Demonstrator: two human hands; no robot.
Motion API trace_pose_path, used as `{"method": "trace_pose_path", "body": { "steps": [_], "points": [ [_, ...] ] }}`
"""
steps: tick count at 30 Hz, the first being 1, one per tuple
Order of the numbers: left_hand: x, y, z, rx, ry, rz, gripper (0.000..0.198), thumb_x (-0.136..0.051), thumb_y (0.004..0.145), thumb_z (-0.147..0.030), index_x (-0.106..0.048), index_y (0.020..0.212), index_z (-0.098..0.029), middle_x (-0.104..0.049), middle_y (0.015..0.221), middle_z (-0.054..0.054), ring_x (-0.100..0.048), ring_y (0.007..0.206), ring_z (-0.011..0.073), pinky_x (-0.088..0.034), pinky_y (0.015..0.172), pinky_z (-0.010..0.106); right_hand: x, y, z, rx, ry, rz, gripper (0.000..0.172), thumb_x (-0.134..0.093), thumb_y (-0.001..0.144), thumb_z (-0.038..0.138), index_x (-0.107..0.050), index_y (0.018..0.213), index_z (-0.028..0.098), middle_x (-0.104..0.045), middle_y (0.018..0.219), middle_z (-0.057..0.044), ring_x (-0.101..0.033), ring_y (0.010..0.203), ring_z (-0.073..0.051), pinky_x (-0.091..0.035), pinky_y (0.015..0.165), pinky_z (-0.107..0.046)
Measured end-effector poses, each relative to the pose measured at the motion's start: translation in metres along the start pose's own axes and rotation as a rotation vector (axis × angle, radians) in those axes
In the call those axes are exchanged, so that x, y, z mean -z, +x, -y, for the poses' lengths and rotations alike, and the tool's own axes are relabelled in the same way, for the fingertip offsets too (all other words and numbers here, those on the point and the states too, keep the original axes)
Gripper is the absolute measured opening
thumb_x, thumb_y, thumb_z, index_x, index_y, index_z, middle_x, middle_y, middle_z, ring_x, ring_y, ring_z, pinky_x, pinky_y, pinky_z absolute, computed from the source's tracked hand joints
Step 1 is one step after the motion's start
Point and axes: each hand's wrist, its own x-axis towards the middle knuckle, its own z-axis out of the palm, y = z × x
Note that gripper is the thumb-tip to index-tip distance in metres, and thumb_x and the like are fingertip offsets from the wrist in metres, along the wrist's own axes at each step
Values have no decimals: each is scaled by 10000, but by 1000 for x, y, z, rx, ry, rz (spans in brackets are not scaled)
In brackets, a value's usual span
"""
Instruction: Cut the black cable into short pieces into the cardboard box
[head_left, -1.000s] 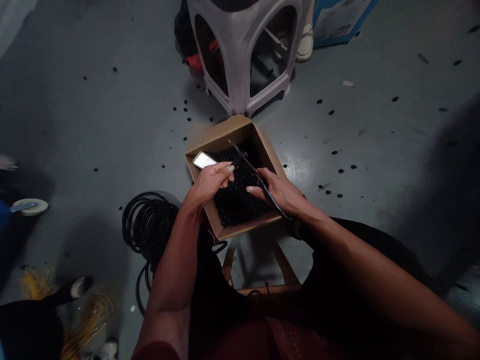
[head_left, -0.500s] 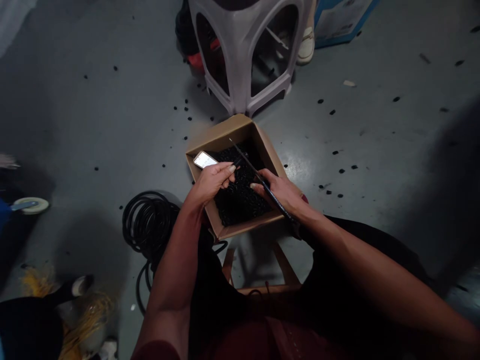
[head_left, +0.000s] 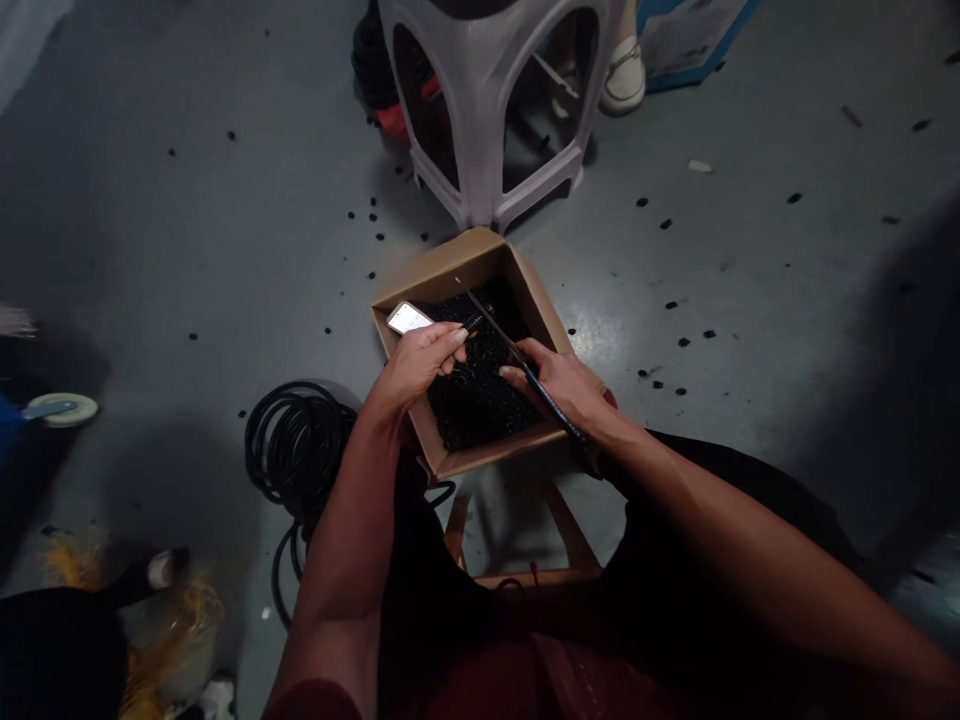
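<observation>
Over an open cardboard box [head_left: 536, 300] that holds a mass of small black pieces [head_left: 480, 400], both my hands are at work. My left hand [head_left: 427, 360] is closed in a pinch on a small black ribbed piece [head_left: 472, 322], which sticks out past the thumb. In my right hand [head_left: 559, 380] is a long thin pointed tool [head_left: 491, 320] with a dark handle [head_left: 555, 405]; its exact kind is unclear. The tool's pale tip points up and left, beyond the ribbed piece. Beside my left hand, a phone [head_left: 409, 317] with a lit screen lies at the box's left side.
Coiled black tubing [head_left: 296, 440] lies on the floor left of the box. A grey plastic stool [head_left: 480, 120] stands just beyond it, with a person's shoe [head_left: 624, 78] and a blue box [head_left: 697, 50] behind. Small black bits dot the floor.
My left hand has shifted very slightly left, and more of the ribbed piece shows. The tool's tip has moved slightly left. The person's shoe behind the stool has moved right.
</observation>
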Motion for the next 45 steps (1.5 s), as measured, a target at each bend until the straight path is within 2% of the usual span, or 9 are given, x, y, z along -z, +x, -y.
{"method": "trace_pose_path", "body": {
  "steps": [9,14,19,24,31,35,45],
  "points": [
    [5,-1,5,22,134,29,297,-503,866,-393,-569,706,-151,-539,650,-6,-409,530,69,-310,519,208,-2,0,-4,-4,-32,51,373,-436,872,549,-585,1005,234,-616,698,-32,-565,655,-212,-308,558,-272],
    [-4,0,11,85,473,94,356,-396,919,-308,-495,608,-168,-485,560,-10,-424,528,101,-328,563,235,-7,1,-13,-17,-135,170,327,-427,878,518,-569,906,224,-595,661,-34,-543,597,-201,-272,526,-270],
    [-20,1,12,40,670,73,272,-357,942,-257,-476,710,-181,-556,688,16,-505,635,137,-363,649,265,-11,1,-22,-12,-182,164,303,-427,881,504,-550,885,227,-594,655,-38,-551,605,-204,-285,538,-272],
    [-26,0,13,11,707,13,297,-319,964,-291,-506,763,-177,-572,715,33,-532,699,160,-390,715,294,-12,1,-23,2,-189,146,315,-398,888,526,-524,897,237,-603,682,-41,-571,640,-217,-310,564,-278],
    [-29,-1,16,29,798,39,306,-313,973,-309,-563,927,-138,-641,897,120,-599,846,236,-397,772,351,-14,1,-24,-35,-205,167,364,-386,893,558,-513,957,223,-616,724,-60,-575,653,-223,-317,556,-279],
    [-30,-2,13,-2,779,85,287,-336,968,-292,-572,931,-133,-648,913,121,-606,860,230,-400,789,347,-11,1,-23,-41,-170,176,413,-391,886,586,-517,1005,211,-636,775,-73,-594,703,-233,-342,578,-284],
    [-31,-3,12,42,706,53,268,-348,962,-292,-558,893,-141,-651,929,143,-611,888,256,-403,804,377,-10,1,-17,-77,-123,196,372,-390,885,565,-515,938,218,-631,753,-57,-585,680,-220,-343,574,-284]
  ]
}}
